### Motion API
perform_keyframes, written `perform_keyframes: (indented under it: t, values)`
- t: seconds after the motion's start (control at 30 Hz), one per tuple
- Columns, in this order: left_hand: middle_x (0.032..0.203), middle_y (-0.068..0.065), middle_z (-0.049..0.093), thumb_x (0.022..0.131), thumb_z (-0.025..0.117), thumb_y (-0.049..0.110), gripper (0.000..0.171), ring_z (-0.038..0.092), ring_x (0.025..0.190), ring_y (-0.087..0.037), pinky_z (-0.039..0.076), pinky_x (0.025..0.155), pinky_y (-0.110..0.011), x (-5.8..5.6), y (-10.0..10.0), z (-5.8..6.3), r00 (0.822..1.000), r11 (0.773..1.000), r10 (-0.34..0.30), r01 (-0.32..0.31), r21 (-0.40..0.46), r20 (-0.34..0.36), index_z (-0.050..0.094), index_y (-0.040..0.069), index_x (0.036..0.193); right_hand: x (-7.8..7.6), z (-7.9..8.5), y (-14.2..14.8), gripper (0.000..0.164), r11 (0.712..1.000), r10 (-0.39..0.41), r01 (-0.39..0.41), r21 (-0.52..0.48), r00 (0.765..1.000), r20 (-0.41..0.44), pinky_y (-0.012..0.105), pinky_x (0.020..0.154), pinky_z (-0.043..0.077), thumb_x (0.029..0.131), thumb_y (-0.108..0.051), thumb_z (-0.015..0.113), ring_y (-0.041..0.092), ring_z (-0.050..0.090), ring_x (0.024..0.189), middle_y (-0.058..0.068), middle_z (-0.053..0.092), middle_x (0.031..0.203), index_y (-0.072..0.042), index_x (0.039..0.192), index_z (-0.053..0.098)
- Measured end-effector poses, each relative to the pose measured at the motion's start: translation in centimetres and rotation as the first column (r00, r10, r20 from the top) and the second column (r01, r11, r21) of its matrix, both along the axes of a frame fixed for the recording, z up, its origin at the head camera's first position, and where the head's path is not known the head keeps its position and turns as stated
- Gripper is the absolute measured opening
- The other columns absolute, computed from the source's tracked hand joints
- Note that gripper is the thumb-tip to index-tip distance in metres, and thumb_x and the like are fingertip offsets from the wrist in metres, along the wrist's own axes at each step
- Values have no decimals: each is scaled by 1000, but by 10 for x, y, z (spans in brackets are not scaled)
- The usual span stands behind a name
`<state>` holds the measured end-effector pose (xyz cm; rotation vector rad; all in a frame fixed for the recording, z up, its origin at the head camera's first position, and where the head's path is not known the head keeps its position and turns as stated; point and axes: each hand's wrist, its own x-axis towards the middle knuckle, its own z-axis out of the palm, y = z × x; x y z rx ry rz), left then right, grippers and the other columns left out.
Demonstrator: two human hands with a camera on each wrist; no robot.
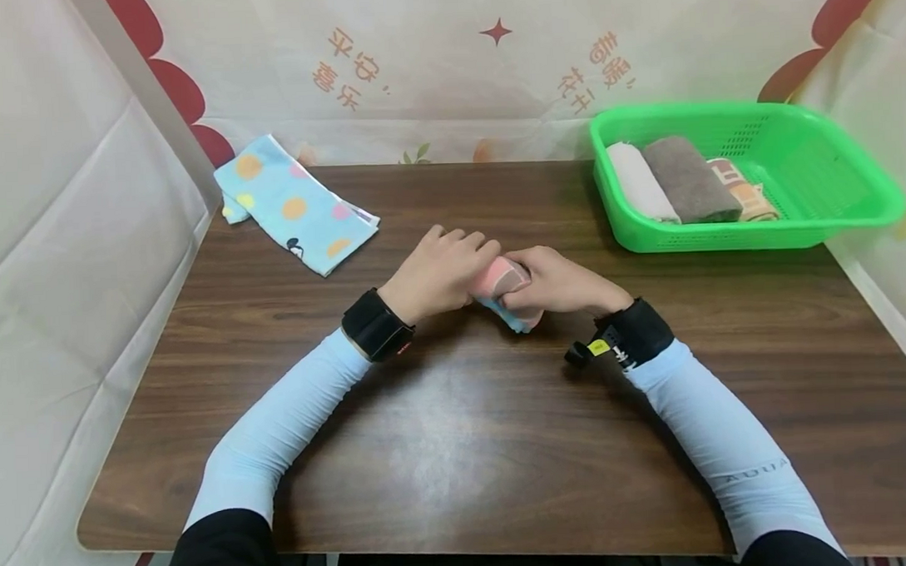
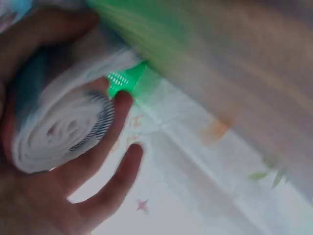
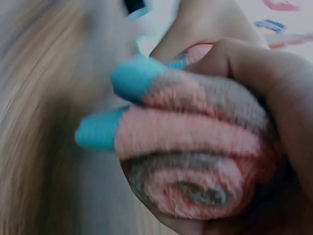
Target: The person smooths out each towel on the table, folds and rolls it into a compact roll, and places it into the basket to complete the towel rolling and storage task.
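Both hands grip a rolled towel, pink and grey with blue parts, above the middle of the table. My left hand holds its left end; in the left wrist view the thumb and fingers are curved round the towel's whitish spiral end, with two fingers spread outward. On the right end, the fingers of my right hand are wrapped about the roll. The right wrist view shows a pink-and-grey coiled end with blue edge flaps sticking out. Part of the towel is hidden behind the hands.
A light blue folded cloth with coloured dots lies at the back left of the wooden table. At the back right stands a green basket with white, grey and tan rolled towels on its left side. A pale printed curtain hangs behind.
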<state>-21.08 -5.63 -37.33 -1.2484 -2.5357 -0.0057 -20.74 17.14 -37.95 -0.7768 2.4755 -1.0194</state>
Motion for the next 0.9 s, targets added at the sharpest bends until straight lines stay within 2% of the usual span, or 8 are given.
perform_keyframes:
  t: [0.27,0.33,0.43,0.5,0.53,0.7,0.77,0.9]
  values:
    - [100,1,70,81,78,13,30,66,93,-25,49,86,-41,13,1,17,963,994,-72,91,60,-261,66,17,109,-3,6,14,68,960,191,-101,-262,919,344,30,99,51,100,-53,61,17,62,117,7,61,136,-9,149,45]
    - [104,2,71,86,76,13,26,66,97,-25,49,92,-42,15,2,19,943,986,-107,142,90,-315,68,18,110,-6,0,15,77,876,379,-177,-449,828,413,35,106,50,102,-56,55,25,59,129,14,56,145,-2,153,38]
    - [105,3,70,94,67,11,19,66,98,-23,50,96,-42,17,5,19,896,975,-133,195,106,-423,69,20,110,-10,-9,10,74,696,645,-220,-684,612,458,49,108,51,101,-48,61,39,62,128,29,60,139,11,143,43]
    - [104,3,70,97,61,7,20,66,98,-23,51,96,-42,17,5,19,871,974,-127,201,109,-476,70,21,108,-10,-9,7,59,666,681,-194,-721,553,480,51,105,53,100,-34,66,39,66,121,26,65,131,8,138,49]
    - [104,3,70,96,65,12,16,66,98,-22,51,96,-42,16,5,19,867,974,-122,199,111,-484,70,21,108,-10,-7,6,50,684,657,-183,-706,575,487,49,101,55,100,-30,67,36,70,113,21,69,123,4,134,52]
    - [105,2,69,86,78,30,25,65,102,-24,50,98,-44,11,2,19,888,975,-91,171,139,-450,68,21,107,-4,16,9,31,900,297,-98,-425,850,434,31,87,56,102,-24,59,15,67,95,3,68,111,-11,131,57]
    - [107,1,69,86,76,30,26,64,105,-25,50,97,-44,9,1,18,894,975,-77,160,154,-442,67,21,108,-3,24,9,34,936,222,-85,-341,894,388,30,90,52,105,-24,55,13,62,100,3,65,118,-10,135,55]
    - [131,-9,63,88,73,28,46,59,124,-32,51,100,-48,8,0,16,913,973,-21,113,202,-407,61,24,132,-4,37,21,36,940,187,-48,-338,901,392,29,88,55,108,-23,51,12,65,98,2,66,120,-12,143,51]
